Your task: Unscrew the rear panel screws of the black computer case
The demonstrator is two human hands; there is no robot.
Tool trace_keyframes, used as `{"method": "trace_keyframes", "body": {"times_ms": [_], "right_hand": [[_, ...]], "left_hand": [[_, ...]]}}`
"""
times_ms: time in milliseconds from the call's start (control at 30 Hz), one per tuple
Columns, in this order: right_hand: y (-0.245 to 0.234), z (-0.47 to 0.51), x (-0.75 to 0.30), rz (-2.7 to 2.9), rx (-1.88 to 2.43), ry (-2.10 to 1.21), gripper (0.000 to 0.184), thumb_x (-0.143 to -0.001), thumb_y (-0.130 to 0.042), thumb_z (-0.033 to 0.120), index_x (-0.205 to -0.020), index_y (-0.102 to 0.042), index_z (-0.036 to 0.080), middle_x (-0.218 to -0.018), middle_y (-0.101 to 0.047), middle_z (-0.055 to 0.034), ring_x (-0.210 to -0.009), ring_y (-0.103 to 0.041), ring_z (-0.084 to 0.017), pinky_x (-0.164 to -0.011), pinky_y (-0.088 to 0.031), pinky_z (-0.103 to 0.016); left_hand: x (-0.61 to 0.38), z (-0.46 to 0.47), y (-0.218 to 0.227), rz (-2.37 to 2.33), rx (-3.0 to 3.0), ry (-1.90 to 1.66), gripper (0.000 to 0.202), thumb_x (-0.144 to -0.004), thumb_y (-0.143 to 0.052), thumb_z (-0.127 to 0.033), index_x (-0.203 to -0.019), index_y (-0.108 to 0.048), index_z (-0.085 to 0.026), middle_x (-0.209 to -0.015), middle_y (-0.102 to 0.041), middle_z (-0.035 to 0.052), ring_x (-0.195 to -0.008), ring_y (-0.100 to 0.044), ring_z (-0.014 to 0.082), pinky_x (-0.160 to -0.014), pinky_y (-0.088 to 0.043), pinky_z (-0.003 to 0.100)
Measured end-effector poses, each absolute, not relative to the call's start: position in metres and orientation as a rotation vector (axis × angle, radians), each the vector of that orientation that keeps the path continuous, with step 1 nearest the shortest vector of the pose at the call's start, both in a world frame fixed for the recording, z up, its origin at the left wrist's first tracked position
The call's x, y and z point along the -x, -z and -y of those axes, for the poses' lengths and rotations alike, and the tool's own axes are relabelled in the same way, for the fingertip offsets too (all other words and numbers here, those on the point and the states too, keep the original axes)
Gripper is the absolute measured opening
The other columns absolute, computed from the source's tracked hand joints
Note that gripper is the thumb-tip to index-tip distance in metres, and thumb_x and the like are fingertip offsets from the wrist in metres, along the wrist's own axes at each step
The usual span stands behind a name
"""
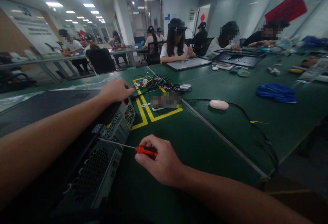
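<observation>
A black desktop computer case (84, 96) lies on its side at the left, with its metal rear panel turned to the right. My left hand (116, 90) is on the far rear corner of the case, its fingers curled over the edge and partly hidden. In my right hand (161, 159) is a screwdriver (143, 150) with a red and black handle, gripped between thumb and fingers. Its long thin shaft points left, and the tip meets the rear panel near the middle. Whether it sits in a screw I cannot tell.
Yellow tape (164, 115) marks the green table (205, 142). Tangled cables (164, 82) and a blurred-out object lie beyond my hands. A pink oval mouse (219, 105), a black cable (246, 114) and blue cloth (275, 92) lie to the right. Several people sit at the far side.
</observation>
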State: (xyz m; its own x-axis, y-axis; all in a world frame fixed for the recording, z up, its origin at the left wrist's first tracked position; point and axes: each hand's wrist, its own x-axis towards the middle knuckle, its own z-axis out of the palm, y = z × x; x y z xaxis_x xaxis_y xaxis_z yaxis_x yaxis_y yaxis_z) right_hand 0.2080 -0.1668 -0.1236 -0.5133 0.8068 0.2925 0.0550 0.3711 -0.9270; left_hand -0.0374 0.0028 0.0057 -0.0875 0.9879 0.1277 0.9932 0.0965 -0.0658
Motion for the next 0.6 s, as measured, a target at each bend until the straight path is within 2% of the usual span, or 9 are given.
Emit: {"method": "trace_keyframes", "body": {"times_ms": [200,433,533,600], "right_hand": [[0.1264,0.1678,-0.209,1.843,0.732,-1.152,0.02,-0.103,-0.085,0.042,-0.105,-0.077,0.024,-0.092,-0.076,-0.0006,-0.082,-0.069,-0.02,-0.082,-0.055,-0.035],[0.1275,0.1679,-0.2081,1.895,0.696,-1.15,0.028,-0.115,-0.073,0.046,-0.104,-0.082,0.022,-0.094,-0.078,-0.0043,-0.085,-0.072,-0.021,-0.083,-0.057,-0.035],[0.1278,0.1686,-0.2079,1.862,0.736,-1.219,0.026,-0.11,-0.08,0.048,-0.112,-0.079,0.023,-0.093,-0.077,-0.0012,-0.08,-0.068,-0.019,-0.079,-0.057,-0.034],[0.1274,0.1691,-0.2082,1.842,0.768,-1.258,0.032,-0.102,-0.089,0.049,-0.116,-0.074,0.024,-0.089,-0.073,0.0023,-0.074,-0.064,-0.017,-0.074,-0.054,-0.032]], "left_hand": [[0.0378,-0.0034,-0.0056,2.207,2.022,0.04,0.061,-0.105,-0.057,-0.058,-0.135,-0.099,-0.026,-0.138,-0.092,0.0176,-0.133,-0.084,0.047,-0.102,-0.067,0.048],[0.0363,-0.0029,-0.0076,2.217,2.015,0.01,0.064,-0.106,-0.055,-0.059,-0.139,-0.098,-0.025,-0.143,-0.091,0.0174,-0.136,-0.082,0.0481,-0.104,-0.067,0.05],[0.037,-0.003,-0.0071,2.221,2.017,0.022,0.063,-0.105,-0.057,-0.06,-0.138,-0.098,-0.026,-0.142,-0.091,0.0168,-0.136,-0.082,0.0482,-0.104,-0.067,0.05],[0.0376,-0.0032,-0.0067,2.22,2.022,0.026,0.063,-0.105,-0.057,-0.06,-0.137,-0.098,-0.026,-0.141,-0.091,0.0172,-0.134,-0.082,0.0483,-0.104,-0.067,0.051]]}}
